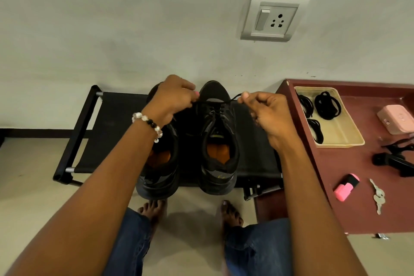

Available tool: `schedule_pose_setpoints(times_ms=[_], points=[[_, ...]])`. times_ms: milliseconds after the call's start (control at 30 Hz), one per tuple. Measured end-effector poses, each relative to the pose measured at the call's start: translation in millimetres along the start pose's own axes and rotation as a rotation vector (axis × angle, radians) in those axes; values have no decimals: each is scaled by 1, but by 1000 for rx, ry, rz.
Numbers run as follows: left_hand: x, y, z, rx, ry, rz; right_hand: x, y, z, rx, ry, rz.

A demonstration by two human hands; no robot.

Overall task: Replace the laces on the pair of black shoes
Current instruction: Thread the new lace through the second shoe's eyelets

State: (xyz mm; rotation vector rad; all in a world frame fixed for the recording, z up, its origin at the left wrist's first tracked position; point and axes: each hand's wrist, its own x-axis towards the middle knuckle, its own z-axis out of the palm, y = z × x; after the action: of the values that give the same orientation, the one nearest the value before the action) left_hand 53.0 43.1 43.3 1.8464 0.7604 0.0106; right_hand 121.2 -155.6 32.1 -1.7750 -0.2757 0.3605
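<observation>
On a low black fabric rack set against the wall, two black shoes stand side by side with their toes toward the wall and their orange insoles showing. The right shoe sits between the two hands, and a black lace runs taut and nearly level across its upper eyelets. The left hand, with a beaded bracelet on its wrist, has its fingers curled and pinches one end of the lace just above the gap between the shoes; it covers the front part of the left shoe, whose heel reaches the near edge of the rack. The right hand pinches the other end of the lace between thumb and forefinger, just to the right of the right shoe's toe, with a short tip of lace sticking out past the fingers and the remaining fingers loosely curled. To the right stands a dark red table bearing a pale tray that holds several coiled black laces. Nearer on the table lie a pink case, a black tool, a pink highlighter and some keys. A wall socket is mounted above. The person's bare feet rest on the floor below the rack.
</observation>
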Motion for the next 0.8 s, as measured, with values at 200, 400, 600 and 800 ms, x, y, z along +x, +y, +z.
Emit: schedule_pose_setpoints(times_ms=[200, 400, 600, 800], points=[[-9, -2, 24, 230, -267, 483, 1, -4, 14, -47, -263, 26], [-1, -9, 28, 210, 8, 454, 4, 6, 10, 96, -95, 126], [9, -23, 21, 519, 166, 357, 7, 12, 15, 90, -115, 116], [0, -19, 28, 329, -101, 522, 8, 13, 27, 53, -62, 116]])
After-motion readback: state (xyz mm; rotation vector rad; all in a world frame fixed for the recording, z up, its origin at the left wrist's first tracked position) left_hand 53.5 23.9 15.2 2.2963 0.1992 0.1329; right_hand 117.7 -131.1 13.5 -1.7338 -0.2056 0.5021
